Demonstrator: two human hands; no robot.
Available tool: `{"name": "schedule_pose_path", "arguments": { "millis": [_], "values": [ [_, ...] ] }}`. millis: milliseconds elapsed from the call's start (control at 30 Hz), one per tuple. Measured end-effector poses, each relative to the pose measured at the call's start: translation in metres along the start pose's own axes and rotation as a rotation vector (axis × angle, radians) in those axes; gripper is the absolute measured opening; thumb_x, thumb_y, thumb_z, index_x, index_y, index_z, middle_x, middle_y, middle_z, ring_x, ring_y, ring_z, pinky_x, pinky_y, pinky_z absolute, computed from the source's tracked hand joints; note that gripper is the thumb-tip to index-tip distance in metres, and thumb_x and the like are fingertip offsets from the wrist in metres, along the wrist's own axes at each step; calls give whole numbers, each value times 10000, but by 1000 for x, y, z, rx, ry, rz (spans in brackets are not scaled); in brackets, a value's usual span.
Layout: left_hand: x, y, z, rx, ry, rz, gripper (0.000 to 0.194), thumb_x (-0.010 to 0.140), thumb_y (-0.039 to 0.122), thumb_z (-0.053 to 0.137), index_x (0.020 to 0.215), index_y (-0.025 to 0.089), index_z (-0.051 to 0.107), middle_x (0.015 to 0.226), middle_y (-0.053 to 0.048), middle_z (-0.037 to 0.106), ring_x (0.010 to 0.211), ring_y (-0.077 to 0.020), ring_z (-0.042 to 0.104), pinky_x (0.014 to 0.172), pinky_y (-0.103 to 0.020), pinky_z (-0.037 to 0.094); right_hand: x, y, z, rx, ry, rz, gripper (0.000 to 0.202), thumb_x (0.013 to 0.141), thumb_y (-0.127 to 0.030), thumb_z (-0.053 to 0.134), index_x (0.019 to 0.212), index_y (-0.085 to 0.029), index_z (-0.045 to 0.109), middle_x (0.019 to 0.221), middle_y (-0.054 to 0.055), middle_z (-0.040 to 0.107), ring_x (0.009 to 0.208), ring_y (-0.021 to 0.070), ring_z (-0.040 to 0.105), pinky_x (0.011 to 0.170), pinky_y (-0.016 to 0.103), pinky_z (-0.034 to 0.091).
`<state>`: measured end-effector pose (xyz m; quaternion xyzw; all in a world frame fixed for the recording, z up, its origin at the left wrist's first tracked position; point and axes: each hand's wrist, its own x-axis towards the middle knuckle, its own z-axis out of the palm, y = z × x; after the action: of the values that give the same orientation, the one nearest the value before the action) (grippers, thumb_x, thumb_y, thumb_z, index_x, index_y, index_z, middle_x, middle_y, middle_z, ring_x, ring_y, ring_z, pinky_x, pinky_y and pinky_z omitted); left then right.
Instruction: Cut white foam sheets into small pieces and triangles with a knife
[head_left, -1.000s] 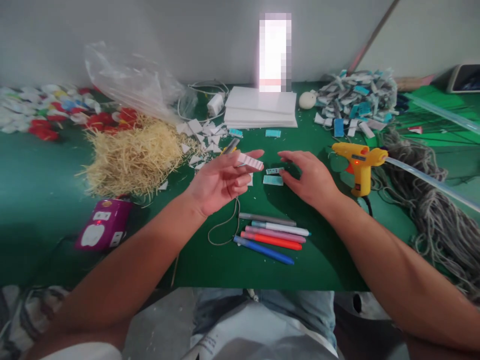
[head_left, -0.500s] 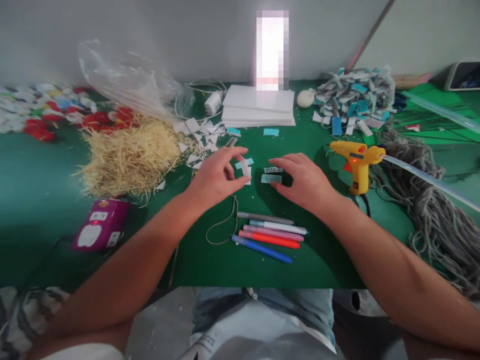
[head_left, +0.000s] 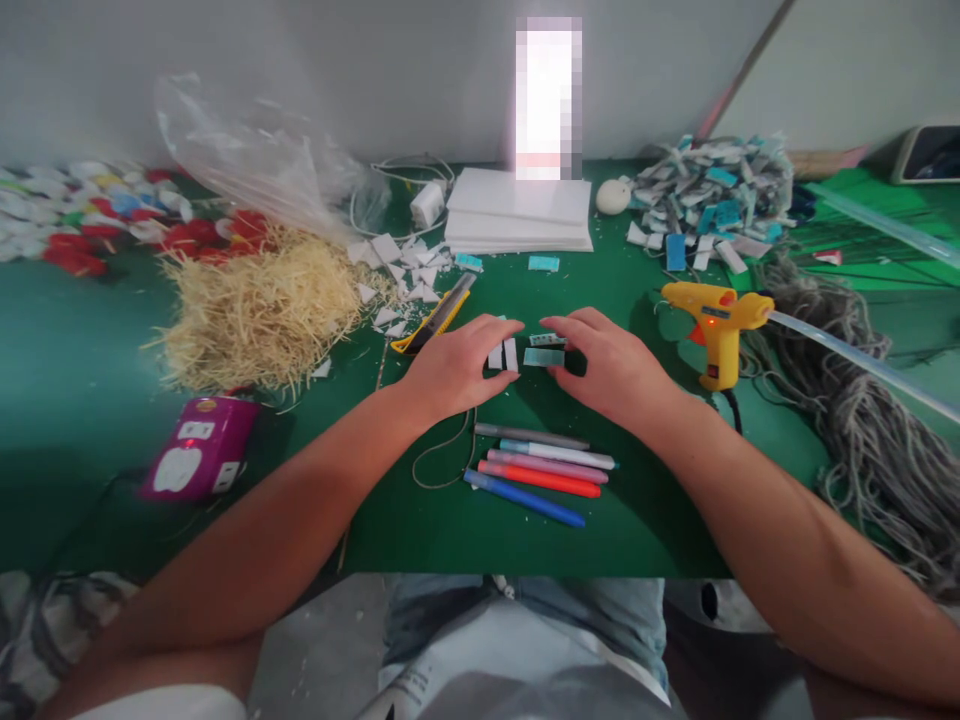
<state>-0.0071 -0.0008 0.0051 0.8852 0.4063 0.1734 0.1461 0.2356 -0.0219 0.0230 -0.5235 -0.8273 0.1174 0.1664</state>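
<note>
My left hand [head_left: 461, 368] is closed in a pinch, a small white strip [head_left: 511, 354] standing between its thumb and fingertips. Another small white piece [head_left: 495, 355] shows just behind that strip, partly covered by the fingers. My right hand [head_left: 611, 355] rests opposite, thumb and fingers apart. Between its thumb and forefinger lie a pale blue strip [head_left: 543, 357] and a patterned strip [head_left: 547, 340], flat on the green table [head_left: 637, 510]. Whether the right fingertips touch these strips I cannot tell.
A yellow utility knife [head_left: 435, 322] lies behind my left hand. Several markers [head_left: 540, 475] lie nearer me. At right are a yellow glue gun [head_left: 712, 325] and grey yarn [head_left: 832, 400]; at left, straw [head_left: 259, 310] and a purple power box [head_left: 199, 450]. White boards [head_left: 517, 215] lie behind.
My left hand has moved right and slightly toward me with the white strip, which is now more upright. The utility knife has come into fuller view. My right hand has barely moved.
</note>
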Motion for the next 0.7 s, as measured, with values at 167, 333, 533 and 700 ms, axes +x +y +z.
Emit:
{"name": "schedule_pose_path", "arguments": {
  "millis": [167,333,533,700],
  "values": [
    [0,0,-2,-9,-5,-16,504,964,309,669,1449,187,606,1394,-109,703,1299,-281,685,1030,-357,600,2,-1,-1,12,-35,-24,459,862,-157,632,1307,-166,746,1146,129,747,857,232,693,842,386,607],
    [0,0,-3,-14,-10,-3,520,971,306,645,1475,189,593,1421,-105,694,1320,-268,675,1056,-349,589,1,-1,-4,15,-38,32,503,856,-182,666,1355,-179,727,1133,112,727,801,208,684,794,357,596],
    [0,-2,-11,35,-43,-2,553,974,339,661,1500,187,582,1479,-118,668,1352,-289,660,1065,-365,588,-2,-3,-5,-1,-15,78,519,851,-250,700,1368,-203,719,1105,88,721,727,183,653,709,333,567],
    [-4,-4,-21,115,-69,-58,576,968,379,673,1511,212,574,1486,-113,665,1319,-300,680,938,-355,626,-3,-4,-11,-73,-21,56,512,886,-282,645,1384,-187,719,1066,100,758,782,223,689,692,348,561]
  ]
}}
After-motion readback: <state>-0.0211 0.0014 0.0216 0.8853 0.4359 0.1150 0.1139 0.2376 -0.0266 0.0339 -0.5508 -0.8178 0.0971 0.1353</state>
